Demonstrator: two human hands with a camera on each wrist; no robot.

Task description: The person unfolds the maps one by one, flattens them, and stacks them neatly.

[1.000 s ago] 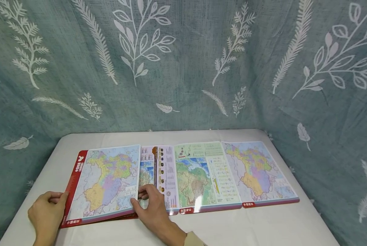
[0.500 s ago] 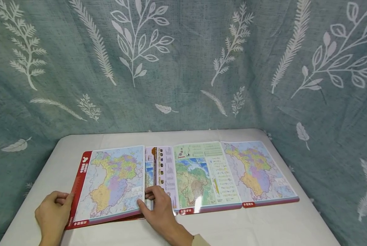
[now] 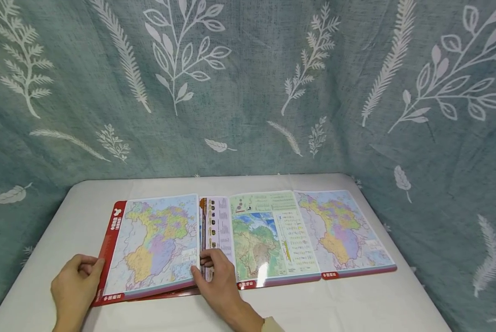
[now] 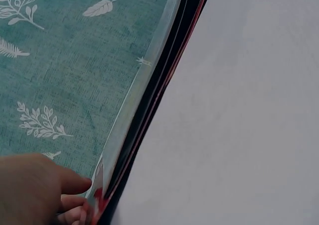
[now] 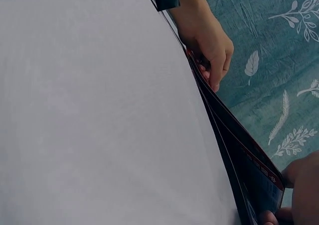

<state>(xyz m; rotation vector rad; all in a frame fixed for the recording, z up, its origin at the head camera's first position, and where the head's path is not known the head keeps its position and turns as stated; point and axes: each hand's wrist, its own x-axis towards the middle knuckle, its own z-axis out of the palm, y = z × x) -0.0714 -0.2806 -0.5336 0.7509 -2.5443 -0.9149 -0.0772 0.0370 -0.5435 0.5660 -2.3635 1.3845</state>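
Observation:
A folding map lies partly spread on the white table. Its left panel [image 3: 160, 240], a coloured political map with a red strip [image 3: 107, 244] down the left side, overlaps the panels under it. My left hand [image 3: 75, 286] pinches the lower part of the red strip between thumb and fingers. At the panel's lower right edge, my right hand [image 3: 218, 279] grips it, thumb on top and fingers curled beneath. The right wrist view shows the panel's near edge [image 5: 259, 160] raised, with a gap under it, between my left hand [image 5: 212, 46] and right hand [image 5: 306, 190].
Rightward lie a lilac text panel [image 3: 218, 216], a green relief-map panel [image 3: 256, 244] and another political-map panel [image 3: 343, 230]. A white cloth covers the table [image 3: 306, 304]. Behind it hangs a teal curtain [image 3: 239, 92] with white leaf prints.
Both hands have shifted right together with the left panel, which now covers more of the lilac panel. The two panels at the right keep their place on the table.

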